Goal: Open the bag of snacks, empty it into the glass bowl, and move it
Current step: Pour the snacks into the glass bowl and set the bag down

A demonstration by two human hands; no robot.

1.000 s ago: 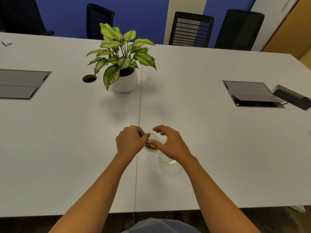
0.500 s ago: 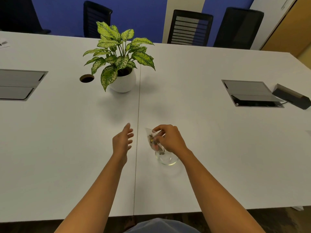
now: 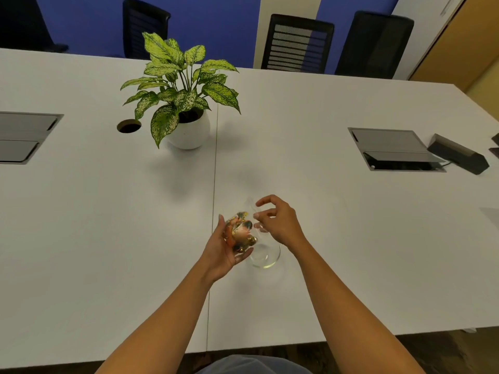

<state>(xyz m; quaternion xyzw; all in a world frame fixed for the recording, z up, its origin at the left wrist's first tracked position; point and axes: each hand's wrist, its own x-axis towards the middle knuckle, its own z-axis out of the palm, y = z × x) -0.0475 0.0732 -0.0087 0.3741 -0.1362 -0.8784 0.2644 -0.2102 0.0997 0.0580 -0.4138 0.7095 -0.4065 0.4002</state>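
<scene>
Head view: the white table (image 3: 324,211) runs wide to both sides, with its near edge at the bottom, just ahead of the person's body, and its far edge along a row of black chairs (image 3: 297,43). A seam (image 3: 214,184) splits the top down the middle. Bare surface lies open to the left and right of the hands, and between them and the potted plant (image 3: 186,103), which stands well beyond, left of the seam. A round cable hole (image 3: 129,126) sits just left of the pot. Grey hatch panels are set in the table at the far left (image 3: 24,137) and at the right (image 3: 394,149), and a dark box (image 3: 459,153) rests beside the right one, near the table's right edge.

The left hand (image 3: 224,252) is turned palm up, fingers curled loosely around the bag of snacks (image 3: 240,232) (a crumpled clear wrapper with gold and orange pieces inside), which it holds above the table, just left of the glass bowl (image 3: 266,256). The bowl stands on the table right of the seam, partly under both hands. The right hand (image 3: 278,222) hovers over the bowl, fingers half spread and bent; its fingertips (image 3: 258,216) are at a clear flap of the bag, though whether they actually pinch it I cannot tell.
</scene>
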